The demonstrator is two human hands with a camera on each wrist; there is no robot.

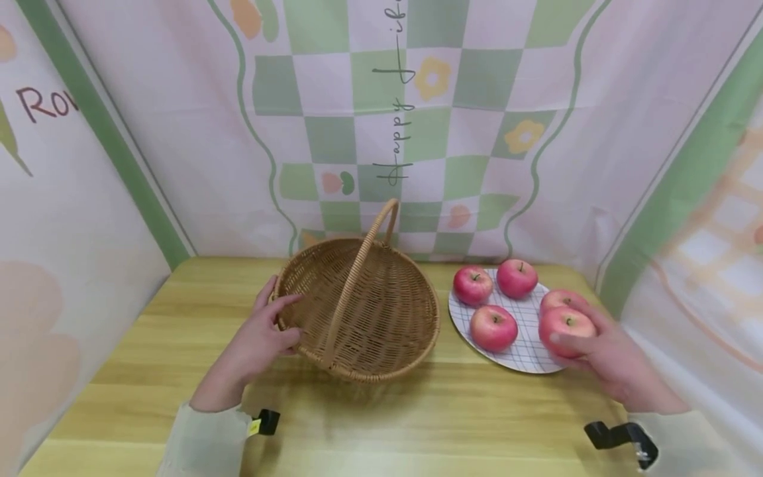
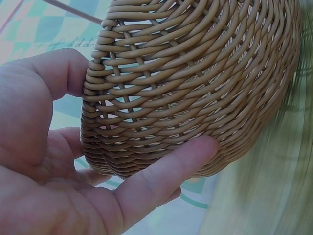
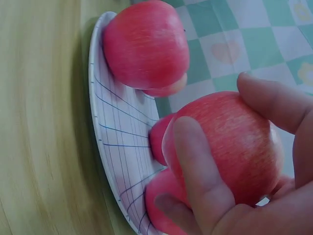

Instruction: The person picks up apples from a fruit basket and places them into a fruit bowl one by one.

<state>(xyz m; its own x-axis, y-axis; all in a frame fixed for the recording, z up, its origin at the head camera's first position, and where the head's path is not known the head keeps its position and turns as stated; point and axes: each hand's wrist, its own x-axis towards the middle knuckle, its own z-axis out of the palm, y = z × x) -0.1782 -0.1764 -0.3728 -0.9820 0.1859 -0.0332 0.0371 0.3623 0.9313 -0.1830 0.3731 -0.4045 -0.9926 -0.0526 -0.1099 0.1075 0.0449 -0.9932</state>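
Note:
A round wicker basket [image 1: 393,311] with a tall arched handle stands on the table, and I see down into its bare woven inside. My left hand [image 1: 262,334] grips its left rim, thumb and fingers bent around the edge. The left wrist view shows that hand [image 2: 83,161] against the outer weave. On the right, my right hand [image 1: 608,358] holds a red apple [image 1: 567,329] over the right side of a white checked plate [image 1: 524,354]. Thumb and fingers lie around this apple [image 3: 230,147]; whether it touches the plate I cannot tell.
Several other apples lie on the plate, among them a front one [image 1: 493,328] and a back one [image 1: 517,278]. Behind the wooden table [image 1: 369,430] hangs a checkered cloth [image 1: 405,139]. Cloth walls also border it left and right.

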